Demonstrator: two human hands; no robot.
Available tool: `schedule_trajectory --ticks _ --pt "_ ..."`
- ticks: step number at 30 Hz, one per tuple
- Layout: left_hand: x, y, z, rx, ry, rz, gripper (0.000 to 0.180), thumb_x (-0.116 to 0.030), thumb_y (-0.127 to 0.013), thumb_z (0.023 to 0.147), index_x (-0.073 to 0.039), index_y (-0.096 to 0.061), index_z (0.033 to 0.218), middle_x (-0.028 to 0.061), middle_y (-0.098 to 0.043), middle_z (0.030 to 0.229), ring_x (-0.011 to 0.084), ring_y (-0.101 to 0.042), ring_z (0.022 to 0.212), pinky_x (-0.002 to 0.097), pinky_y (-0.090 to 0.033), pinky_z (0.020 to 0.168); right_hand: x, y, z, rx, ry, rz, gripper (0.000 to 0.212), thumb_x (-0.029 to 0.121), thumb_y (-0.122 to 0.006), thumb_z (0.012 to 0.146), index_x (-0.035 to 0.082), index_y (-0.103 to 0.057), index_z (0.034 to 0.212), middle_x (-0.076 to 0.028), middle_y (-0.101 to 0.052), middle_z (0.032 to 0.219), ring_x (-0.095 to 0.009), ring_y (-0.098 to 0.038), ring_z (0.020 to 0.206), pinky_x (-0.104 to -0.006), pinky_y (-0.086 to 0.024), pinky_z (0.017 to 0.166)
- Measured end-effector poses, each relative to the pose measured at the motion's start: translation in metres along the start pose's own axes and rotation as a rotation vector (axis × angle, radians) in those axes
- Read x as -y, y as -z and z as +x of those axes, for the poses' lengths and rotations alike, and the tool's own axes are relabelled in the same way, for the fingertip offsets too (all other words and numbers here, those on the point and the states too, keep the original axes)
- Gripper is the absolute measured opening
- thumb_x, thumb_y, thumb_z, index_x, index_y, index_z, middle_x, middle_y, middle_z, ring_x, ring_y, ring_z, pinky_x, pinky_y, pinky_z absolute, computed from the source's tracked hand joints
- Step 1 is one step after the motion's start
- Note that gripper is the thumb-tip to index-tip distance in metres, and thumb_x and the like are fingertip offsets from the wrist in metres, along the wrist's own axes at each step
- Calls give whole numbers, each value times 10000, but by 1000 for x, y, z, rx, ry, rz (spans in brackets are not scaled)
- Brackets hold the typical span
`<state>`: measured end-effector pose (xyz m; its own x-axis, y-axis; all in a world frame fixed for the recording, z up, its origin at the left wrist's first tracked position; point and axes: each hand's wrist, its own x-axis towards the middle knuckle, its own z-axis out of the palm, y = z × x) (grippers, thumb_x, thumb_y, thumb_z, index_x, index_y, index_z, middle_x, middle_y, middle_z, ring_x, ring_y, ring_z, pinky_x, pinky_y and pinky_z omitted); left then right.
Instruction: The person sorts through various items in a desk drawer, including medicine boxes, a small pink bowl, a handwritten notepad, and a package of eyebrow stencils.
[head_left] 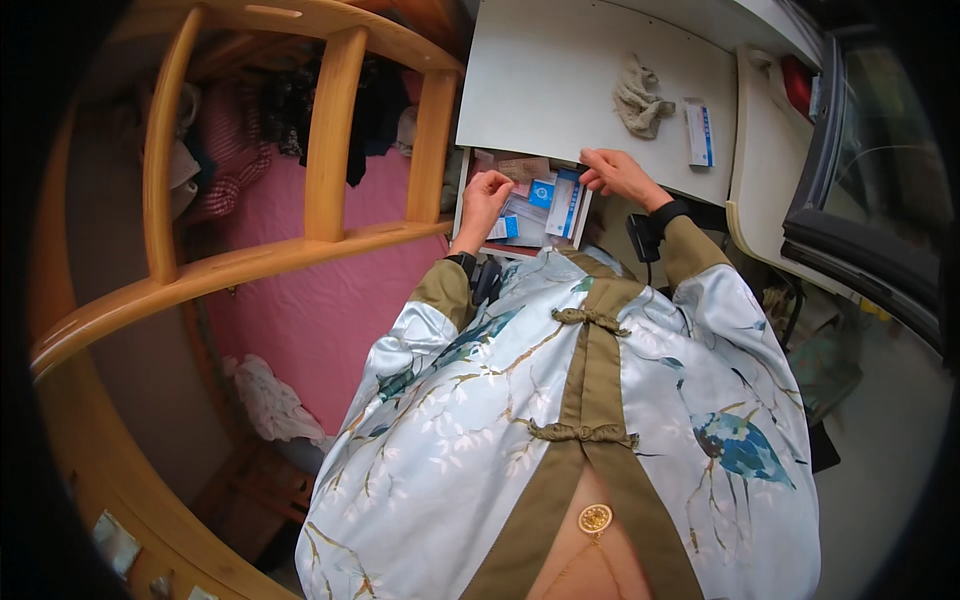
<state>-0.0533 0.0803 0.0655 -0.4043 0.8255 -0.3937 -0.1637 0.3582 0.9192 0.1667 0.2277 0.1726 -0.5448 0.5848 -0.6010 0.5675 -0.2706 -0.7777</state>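
A drawer is pulled out from under a white desk in front of me. Inside lie a blue-and-white box, a small bright blue packet, a brown printed piece and other flat papers or packs. My left hand is over the drawer's left side, thumb and fingers pressed together. Whatever may be between those fingertips is too small to make out. Above the drawer's right back corner, by the desk edge, my right hand has its fingers bent but apart, with nothing visible in them.
On the desktop lie a crumpled beige cloth and a white-and-blue box. A wooden bed rail stands at left, beside a pink sheet. A dark-framed glass panel juts in at right, near a pale side surface.
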Motion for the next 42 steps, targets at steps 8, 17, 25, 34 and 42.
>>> schedule_trajectory --ticks 8,17,25,34,42 --pt "17 17 12 3 128 149 104 -81 -601 808 -13 -631 881 46 -619 870 111 -603 723 231 -503 585 -3 -24 30 86 34 -110 440 395 -477 885 5 -547 1075 -68 -615 844 -121 -577 675 -247 -471 550" --pt "64 -9 42 336 -137 568 214 -151 -551 824 -56 -652 986 247 -236 1395 352 -461 1144 353 -379 947 -34 6 6 14 -105 -71 347 339 -515 877 38 -555 1044 -13 -582 842 -94 -544 683 -227 -453 577" --pt "61 -6 35 265 -372 830 286 -70 -480 833 -18 -558 1104 246 -437 1235 388 -433 1137 395 -371 949 -32 7 -1 52 -156 -94 377 335 -504 889 34 -524 1114 -18 -590 892 -87 -555 740 -217 -445 601" --pt "-34 12 -6 410 291 -410 388 -207 -488 918 -32 -457 1263 0 -553 940 64 -504 842 217 -449 748 -23 -21 27 170 16 -42 421 351 -572 847 4 -552 1086 -42 -598 885 -105 -543 720 -229 -459 597" --pt "-81 2 -4 505 219 -632 446 -199 -525 898 0 -414 1281 40 -538 1126 112 -516 968 250 -440 824 3 -46 49 215 39 66 390 342 -585 838 -27 -570 963 -77 -631 855 -137 -625 688 -225 -480 540"
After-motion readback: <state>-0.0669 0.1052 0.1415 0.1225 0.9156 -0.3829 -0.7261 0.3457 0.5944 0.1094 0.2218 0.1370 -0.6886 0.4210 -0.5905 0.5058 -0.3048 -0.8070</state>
